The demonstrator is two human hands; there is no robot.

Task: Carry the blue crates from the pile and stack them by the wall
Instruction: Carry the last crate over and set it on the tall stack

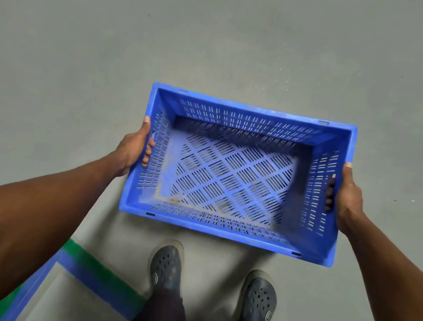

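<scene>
Here the fingers (147, 153) of the left hand (132, 151) curl through one end handle of the blue crate (233, 172), and the right hand (347, 195) grips the opposite end likewise. The empty crate hangs level above the grey floor (84, 41), just ahead of two dark clogs (167, 268), near green-and-blue floor tape (98, 278).

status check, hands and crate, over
Left hand and right hand grip the blue crate by its end handles. Crate empty, upright. Bare floor ahead.
</scene>
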